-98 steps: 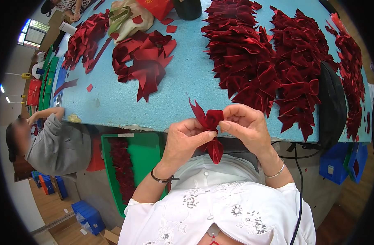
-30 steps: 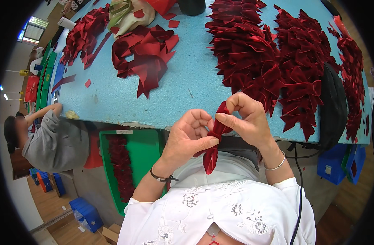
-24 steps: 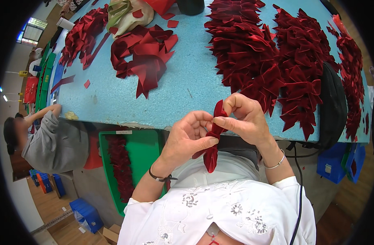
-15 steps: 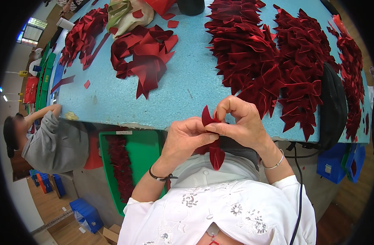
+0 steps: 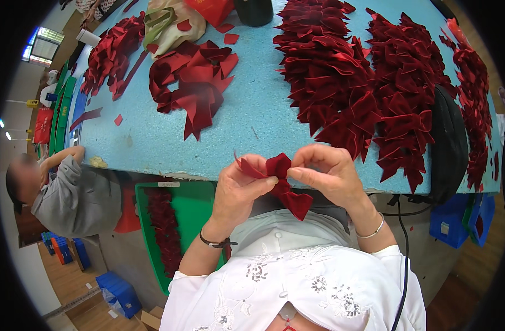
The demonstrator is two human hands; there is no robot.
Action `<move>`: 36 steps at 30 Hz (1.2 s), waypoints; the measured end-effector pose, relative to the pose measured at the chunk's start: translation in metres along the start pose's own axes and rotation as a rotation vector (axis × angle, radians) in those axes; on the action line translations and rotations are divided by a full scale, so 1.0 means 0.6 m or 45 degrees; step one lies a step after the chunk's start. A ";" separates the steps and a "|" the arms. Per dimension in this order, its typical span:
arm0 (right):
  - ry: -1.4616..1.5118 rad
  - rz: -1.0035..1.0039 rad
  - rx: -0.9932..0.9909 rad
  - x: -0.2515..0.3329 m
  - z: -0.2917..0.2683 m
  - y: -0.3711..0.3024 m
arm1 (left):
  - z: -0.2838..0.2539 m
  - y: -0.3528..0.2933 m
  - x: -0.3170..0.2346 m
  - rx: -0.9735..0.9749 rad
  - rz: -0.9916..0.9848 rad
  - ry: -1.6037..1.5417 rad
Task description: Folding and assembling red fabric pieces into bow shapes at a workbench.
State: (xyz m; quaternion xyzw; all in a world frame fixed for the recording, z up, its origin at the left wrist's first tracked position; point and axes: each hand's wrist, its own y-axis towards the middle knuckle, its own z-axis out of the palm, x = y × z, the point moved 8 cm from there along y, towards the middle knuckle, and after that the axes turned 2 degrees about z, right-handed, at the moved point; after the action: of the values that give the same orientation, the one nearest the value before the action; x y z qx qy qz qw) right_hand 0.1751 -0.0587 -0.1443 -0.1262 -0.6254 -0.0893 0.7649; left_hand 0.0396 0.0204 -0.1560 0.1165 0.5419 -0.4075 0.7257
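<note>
A dark red velvet ribbon bow (image 5: 285,190) is held in front of my waist, by the table's near edge. My left hand (image 5: 242,185) pinches it near the middle between thumb and fingers, and a pointed ribbon end sticks up beside those fingers. At the bow's right side, the thumb and forefinger of my right hand (image 5: 332,174) are brought together against its edge. Whether they grip the cloth or something thin is too small to make out. Beyond my hands lies a loose heap of cut red ribbon (image 5: 200,91) on the blue table (image 5: 247,121).
Long piles of finished bows (image 5: 330,71) cover the table's right part, beside a black bag (image 5: 448,143). Ribbon pieces (image 5: 117,52) and a cloth bag (image 5: 175,25) lie farther left. Below the edge sits a green crate (image 5: 197,220) holding bows. A person in grey (image 5: 76,193) is at left.
The bow has turned and its loops are spread wider. My right hand has moved slightly down and to the right, while my left hand has shifted a little left.
</note>
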 end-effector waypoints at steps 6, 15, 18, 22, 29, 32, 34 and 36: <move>0.063 -0.029 0.052 0.000 0.009 -0.003 | 0.014 0.000 -0.001 0.068 0.007 0.038; -0.309 -0.314 -0.103 0.024 0.008 -0.020 | 0.022 -0.003 0.000 0.116 0.105 0.020; -0.173 -0.336 -0.031 0.021 0.015 -0.030 | 0.012 -0.004 0.010 0.108 0.092 -0.090; -0.133 -0.370 -0.087 0.024 0.008 -0.030 | 0.014 -0.004 0.023 0.125 -0.091 -0.358; -0.412 -0.537 -0.121 0.053 0.024 -0.031 | 0.032 -0.005 0.025 0.215 -0.211 -0.417; -0.533 -0.608 -0.163 0.057 0.030 -0.033 | 0.035 -0.004 0.030 0.218 -0.247 -0.339; -0.742 -0.732 -0.247 0.069 0.032 -0.041 | 0.028 -0.003 0.036 0.193 -0.232 -0.328; -0.847 -0.792 -0.288 0.072 0.033 -0.043 | 0.019 -0.001 0.039 0.146 -0.199 -0.303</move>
State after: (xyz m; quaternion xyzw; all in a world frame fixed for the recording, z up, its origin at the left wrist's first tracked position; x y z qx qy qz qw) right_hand 0.1576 -0.0761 -0.0962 -0.0373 -0.8311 -0.3366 0.4412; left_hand 0.0488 0.0019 -0.1723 0.0662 0.4354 -0.5040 0.7430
